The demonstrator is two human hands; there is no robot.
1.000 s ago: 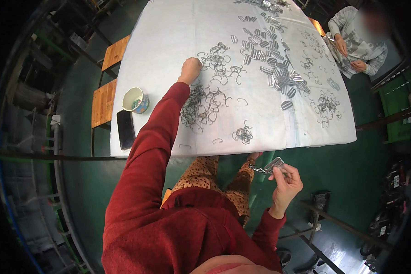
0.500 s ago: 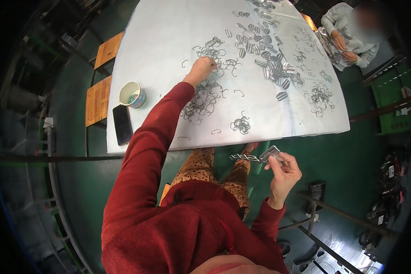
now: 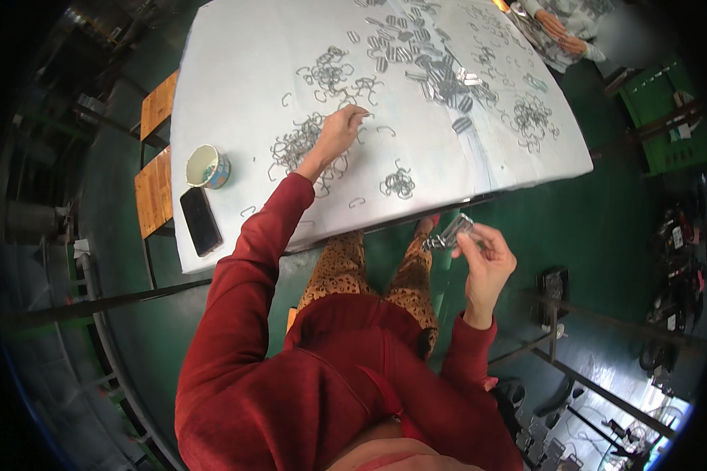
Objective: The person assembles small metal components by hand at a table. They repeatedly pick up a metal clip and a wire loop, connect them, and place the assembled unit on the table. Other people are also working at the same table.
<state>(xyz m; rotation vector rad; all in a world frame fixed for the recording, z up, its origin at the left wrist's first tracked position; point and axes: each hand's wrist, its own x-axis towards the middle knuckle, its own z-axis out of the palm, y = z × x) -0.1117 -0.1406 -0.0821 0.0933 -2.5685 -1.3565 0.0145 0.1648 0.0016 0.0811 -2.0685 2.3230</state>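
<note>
My left hand reaches over the white table, its fingertips pinched together above the near pile of bent wire hooks. A small bright bit shows at the fingertips, too small to make out. Off the table's front edge, my right hand grips a shiny slotted metal buckle between thumb and fingers. Small metal pieces stick out from the buckle's left side; their form is blurred. Beyond my left hand lies another pile of wire hooks. A smaller hook cluster sits near the front edge.
A paper cup with small coloured bits and a black phone occupy the table's left side. Slotted metal plates lie scattered farther back, with more hooks to their right. Another person's hands are at the far right corner. Wooden stools stand left.
My left hand has drawn back from the far hook pile toward me, fingers still pinched. My right hand has risen slightly with the buckle, which is turned differently. The whole view has shifted.
</note>
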